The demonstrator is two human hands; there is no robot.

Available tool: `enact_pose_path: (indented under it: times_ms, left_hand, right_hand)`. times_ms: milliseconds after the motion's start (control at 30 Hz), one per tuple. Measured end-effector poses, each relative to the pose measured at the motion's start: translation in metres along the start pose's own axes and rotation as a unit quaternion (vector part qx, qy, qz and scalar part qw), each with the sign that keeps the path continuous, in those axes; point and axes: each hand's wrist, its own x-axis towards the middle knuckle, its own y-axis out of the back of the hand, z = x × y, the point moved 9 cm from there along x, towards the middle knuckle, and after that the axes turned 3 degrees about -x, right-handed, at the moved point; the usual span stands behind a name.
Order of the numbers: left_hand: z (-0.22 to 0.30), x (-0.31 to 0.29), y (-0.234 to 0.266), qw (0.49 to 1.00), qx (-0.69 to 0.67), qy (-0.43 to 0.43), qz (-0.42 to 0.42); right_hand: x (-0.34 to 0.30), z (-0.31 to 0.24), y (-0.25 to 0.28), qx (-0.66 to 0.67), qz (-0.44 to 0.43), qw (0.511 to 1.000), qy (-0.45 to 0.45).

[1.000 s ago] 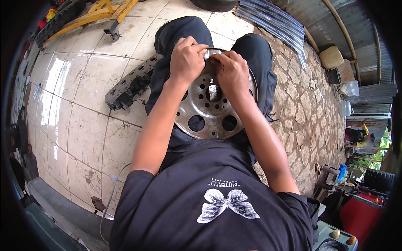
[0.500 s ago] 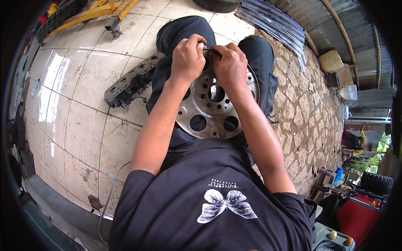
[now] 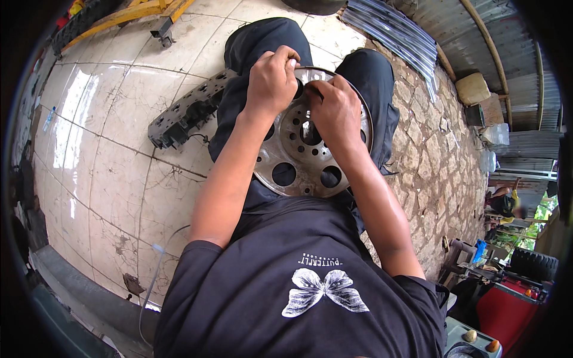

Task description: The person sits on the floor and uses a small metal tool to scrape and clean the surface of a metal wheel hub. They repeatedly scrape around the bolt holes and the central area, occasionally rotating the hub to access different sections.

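Observation:
Tilted across my lap lies a round grey metal flexplate (image 3: 298,164) with large and small holes around a central opening. My left hand (image 3: 273,80) is closed in a pinch at its far left rim. Over the upper part of the plate's face, my right hand (image 3: 335,110) has its fingers curled, the tips close to a large hole. Those fingers hide whatever they may hold. On the tiled floor left of my leg rests a long dark metal block with many holes (image 3: 185,113), like an engine's cylinder head.
A yellow metal frame on a caster (image 3: 134,15) stands far left on the tiles. Corrugated metal sheets (image 3: 391,36) lie at the far right beside stone paving (image 3: 430,167). A yellowish jerrycan (image 3: 473,89) sits by the wall. Another person (image 3: 507,203) is at the right edge.
My right hand has moved toward me and slightly right, off the far rim onto the plate's face. My left hand stays at the rim.

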Motion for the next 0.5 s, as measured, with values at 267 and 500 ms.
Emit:
enact_pose_path:
  times_ms: [267, 500]
  left_hand:
    - [0.007, 0.001, -0.002, 0.998, 0.051, -0.035, -0.009]
    - [0.009, -0.004, 0.002, 0.999, 0.030, -0.044, 0.010]
  right_hand:
    - [0.017, 0.006, -0.001, 0.041, 0.033, 0.999, -0.001]
    - [-0.019, -0.002, 0.001, 0.042, -0.024, 0.999, 0.007]
